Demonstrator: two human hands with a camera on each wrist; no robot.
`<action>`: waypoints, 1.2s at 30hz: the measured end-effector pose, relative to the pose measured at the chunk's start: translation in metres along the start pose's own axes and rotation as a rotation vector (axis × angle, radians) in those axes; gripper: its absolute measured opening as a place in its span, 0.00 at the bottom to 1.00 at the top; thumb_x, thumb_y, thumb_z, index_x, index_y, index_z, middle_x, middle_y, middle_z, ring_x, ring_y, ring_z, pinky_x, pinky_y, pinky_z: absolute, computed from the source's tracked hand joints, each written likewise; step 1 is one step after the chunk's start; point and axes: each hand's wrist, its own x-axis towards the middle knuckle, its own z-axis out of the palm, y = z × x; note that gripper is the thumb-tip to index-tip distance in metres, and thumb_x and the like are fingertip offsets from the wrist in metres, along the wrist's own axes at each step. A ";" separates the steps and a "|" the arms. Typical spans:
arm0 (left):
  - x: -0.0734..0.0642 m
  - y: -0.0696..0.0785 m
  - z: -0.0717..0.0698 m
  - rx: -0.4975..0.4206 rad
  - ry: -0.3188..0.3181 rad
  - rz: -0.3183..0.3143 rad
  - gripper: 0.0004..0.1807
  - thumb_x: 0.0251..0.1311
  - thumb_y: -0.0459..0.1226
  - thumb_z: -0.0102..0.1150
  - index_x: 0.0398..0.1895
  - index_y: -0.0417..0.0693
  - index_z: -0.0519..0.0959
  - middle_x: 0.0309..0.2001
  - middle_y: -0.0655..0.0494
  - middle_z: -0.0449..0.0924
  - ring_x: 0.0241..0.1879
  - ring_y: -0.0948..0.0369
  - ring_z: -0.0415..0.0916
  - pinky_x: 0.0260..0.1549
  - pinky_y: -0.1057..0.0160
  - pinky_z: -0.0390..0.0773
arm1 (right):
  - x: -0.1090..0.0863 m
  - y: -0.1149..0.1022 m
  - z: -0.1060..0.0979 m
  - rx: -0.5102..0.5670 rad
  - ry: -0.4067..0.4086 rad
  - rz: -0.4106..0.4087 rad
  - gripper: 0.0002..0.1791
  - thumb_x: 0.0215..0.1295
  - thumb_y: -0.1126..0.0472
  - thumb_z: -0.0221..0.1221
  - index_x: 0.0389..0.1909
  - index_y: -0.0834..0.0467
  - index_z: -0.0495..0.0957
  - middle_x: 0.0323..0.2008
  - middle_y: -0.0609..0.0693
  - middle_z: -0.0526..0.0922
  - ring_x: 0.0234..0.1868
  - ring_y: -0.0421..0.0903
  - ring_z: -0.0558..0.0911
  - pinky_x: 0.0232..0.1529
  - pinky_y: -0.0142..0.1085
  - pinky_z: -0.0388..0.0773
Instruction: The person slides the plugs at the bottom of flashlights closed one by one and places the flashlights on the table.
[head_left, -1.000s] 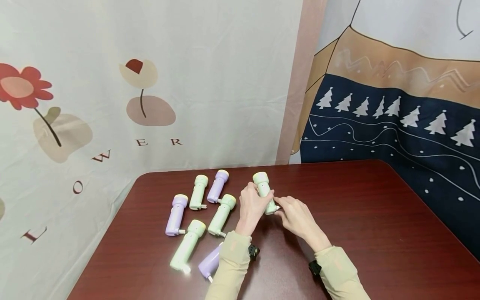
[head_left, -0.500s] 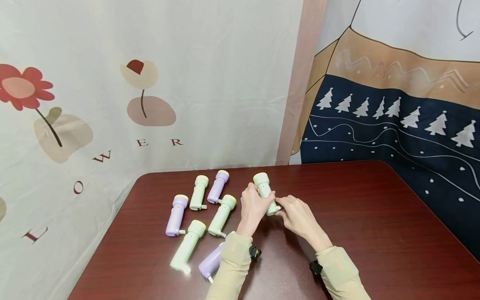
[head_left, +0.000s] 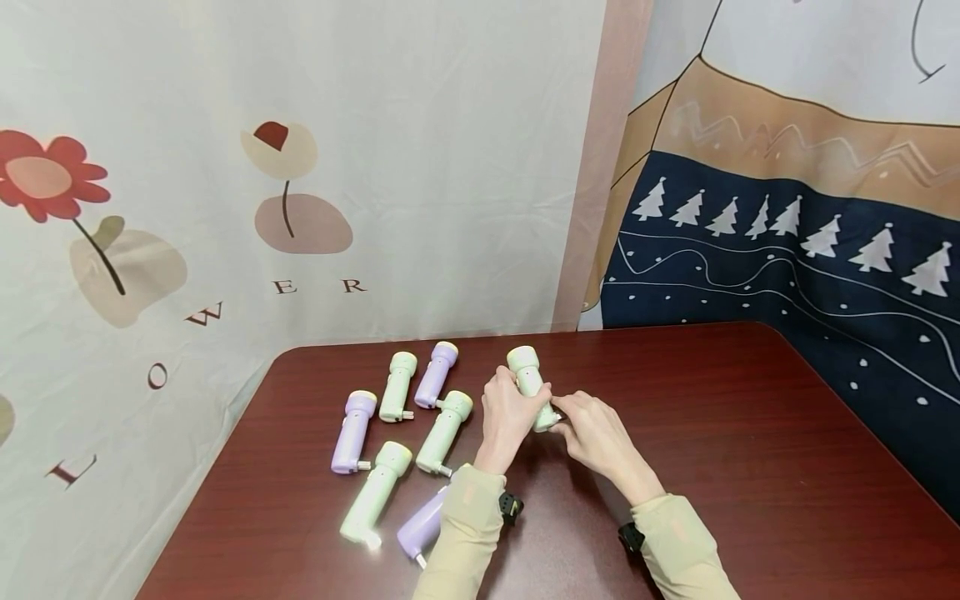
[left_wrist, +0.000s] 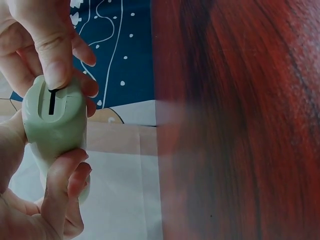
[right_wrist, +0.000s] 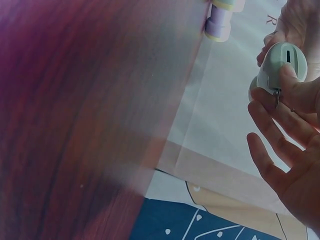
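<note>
My left hand [head_left: 510,414] grips a pale green flashlight [head_left: 529,381] round its body, its wide head pointing toward the back of the table. At the tail end, my right hand [head_left: 596,432] pinches with thumb and index finger. In the left wrist view the flashlight [left_wrist: 55,132] shows a dark slot in its rounded tail, with the right thumb [left_wrist: 56,72] over the slot's upper end. Metal plug prongs [right_wrist: 278,98] stick out by the right index finger in the right wrist view. The other right fingers are spread and loose there.
Left of my hands on the dark red table [head_left: 720,450] lie green flashlights [head_left: 444,432] and purple flashlights [head_left: 352,433], their plugs folded out sideways. One purple flashlight [head_left: 422,525] is partly behind my left sleeve. Printed curtains [head_left: 450,208] hang behind the table.
Both hands and the held flashlight have shifted very slightly to the right since a second ago. The grip looks the same, and the flashlights on the table have not moved.
</note>
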 end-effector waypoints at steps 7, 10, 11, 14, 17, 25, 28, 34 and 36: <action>0.000 0.000 0.000 0.003 -0.001 0.000 0.22 0.42 0.48 0.69 0.27 0.44 0.69 0.23 0.52 0.73 0.21 0.56 0.73 0.20 0.65 0.71 | 0.000 -0.001 0.000 0.003 -0.001 -0.001 0.19 0.44 0.65 0.71 0.41 0.61 0.80 0.34 0.49 0.85 0.35 0.45 0.81 0.35 0.40 0.79; 0.000 0.000 0.000 0.002 0.000 -0.001 0.22 0.42 0.48 0.70 0.27 0.44 0.70 0.23 0.52 0.73 0.21 0.56 0.74 0.20 0.65 0.71 | 0.000 -0.001 0.000 0.003 0.000 -0.004 0.20 0.44 0.65 0.71 0.41 0.61 0.80 0.34 0.49 0.85 0.35 0.45 0.82 0.35 0.39 0.79; 0.000 0.000 0.000 0.001 -0.001 -0.002 0.22 0.42 0.48 0.70 0.27 0.44 0.70 0.23 0.52 0.73 0.21 0.56 0.74 0.20 0.65 0.71 | 0.000 -0.001 0.000 0.003 0.001 -0.004 0.20 0.44 0.65 0.71 0.41 0.61 0.80 0.34 0.49 0.85 0.35 0.45 0.82 0.35 0.39 0.79; 0.000 0.000 0.000 0.001 -0.006 -0.006 0.22 0.42 0.48 0.70 0.27 0.44 0.70 0.23 0.52 0.73 0.21 0.56 0.73 0.20 0.65 0.71 | 0.000 -0.001 0.000 0.004 0.004 -0.006 0.20 0.43 0.65 0.71 0.41 0.61 0.80 0.34 0.49 0.85 0.35 0.45 0.81 0.35 0.40 0.79; 0.001 0.000 0.001 0.000 -0.010 -0.010 0.22 0.42 0.49 0.70 0.27 0.44 0.70 0.23 0.52 0.73 0.21 0.56 0.73 0.19 0.65 0.70 | 0.000 -0.001 0.000 0.005 0.009 -0.008 0.20 0.43 0.66 0.71 0.41 0.61 0.80 0.34 0.49 0.85 0.36 0.45 0.81 0.35 0.40 0.79; 0.000 0.000 0.001 0.000 -0.015 -0.021 0.22 0.42 0.49 0.69 0.27 0.44 0.70 0.23 0.52 0.74 0.21 0.56 0.73 0.19 0.65 0.70 | 0.000 -0.001 0.000 -0.001 0.015 -0.010 0.20 0.43 0.65 0.72 0.41 0.60 0.80 0.33 0.49 0.85 0.34 0.45 0.81 0.33 0.40 0.78; 0.000 0.001 0.001 0.001 -0.012 -0.022 0.23 0.42 0.49 0.70 0.27 0.44 0.70 0.23 0.52 0.74 0.21 0.56 0.73 0.20 0.65 0.70 | 0.000 -0.002 0.001 -0.009 0.016 -0.015 0.20 0.43 0.64 0.72 0.41 0.60 0.80 0.32 0.48 0.85 0.34 0.45 0.81 0.33 0.39 0.78; 0.000 0.001 0.001 0.001 -0.012 -0.023 0.23 0.41 0.49 0.70 0.27 0.44 0.70 0.23 0.52 0.74 0.21 0.56 0.73 0.20 0.65 0.70 | 0.000 -0.002 0.001 -0.016 0.021 -0.018 0.20 0.43 0.63 0.72 0.40 0.60 0.80 0.31 0.48 0.85 0.33 0.45 0.80 0.32 0.39 0.78; 0.000 0.001 0.001 0.000 -0.012 -0.023 0.23 0.41 0.49 0.70 0.27 0.44 0.70 0.23 0.52 0.73 0.21 0.55 0.73 0.20 0.65 0.70 | 0.000 -0.002 0.001 -0.017 0.021 -0.019 0.20 0.43 0.63 0.72 0.40 0.60 0.80 0.31 0.48 0.84 0.33 0.45 0.80 0.32 0.39 0.78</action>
